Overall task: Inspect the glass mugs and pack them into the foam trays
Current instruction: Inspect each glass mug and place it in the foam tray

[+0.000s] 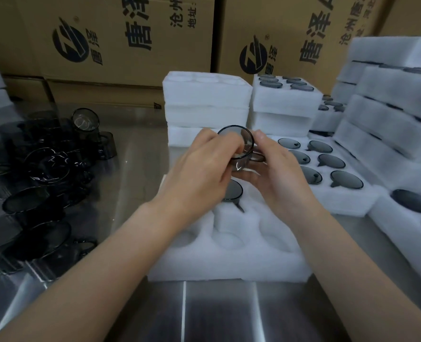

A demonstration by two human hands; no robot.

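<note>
A smoky grey glass mug (241, 146) hangs tilted above the white foam tray (229, 257) in front of me, its rim facing me. My left hand (202, 174) grips its left side, fingers curled over the rim. My right hand (276, 166) holds its right side near the handle, thumb on top. One mug (233, 191) sits in a far pocket of that tray; the near pockets hold nothing. Several loose dark mugs (41, 169) crowd the table at the left.
A filled foam tray (347, 201) lies to the right, another (397, 218) at the right edge. Stacks of foam trays (204, 104) stand behind, more stacked trays (389, 114) at the far right. Cardboard boxes (120, 38) wall the back. Steel table (217, 314) runs below.
</note>
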